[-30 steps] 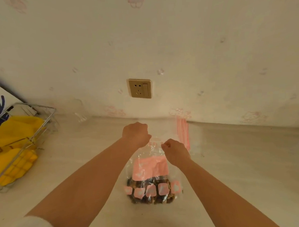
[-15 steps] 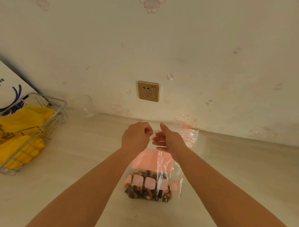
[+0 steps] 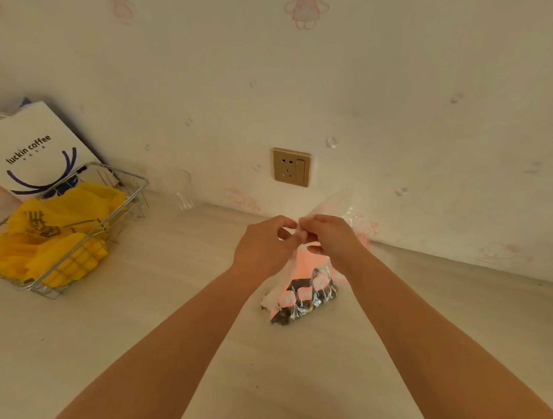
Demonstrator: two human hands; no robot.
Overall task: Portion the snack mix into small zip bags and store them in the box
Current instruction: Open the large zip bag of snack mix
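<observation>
A clear zip bag with pink patches holds dark snack mix in its bottom and hangs just above or on the pale counter, tilted to the right. My left hand and my right hand meet at the bag's top edge and both pinch it between thumb and fingers. More clear and pink plastic shows behind my right hand, against the wall. No box is in view.
A wire basket with yellow bags stands at the left, a white coffee paper bag behind it. A clear glass stands by the wall. A gold wall socket is straight ahead.
My hands have come together at the top of the bag, and my right hand went from fingers out to a pinch. The bag has twisted narrower. The view shifted, showing more of the left.
</observation>
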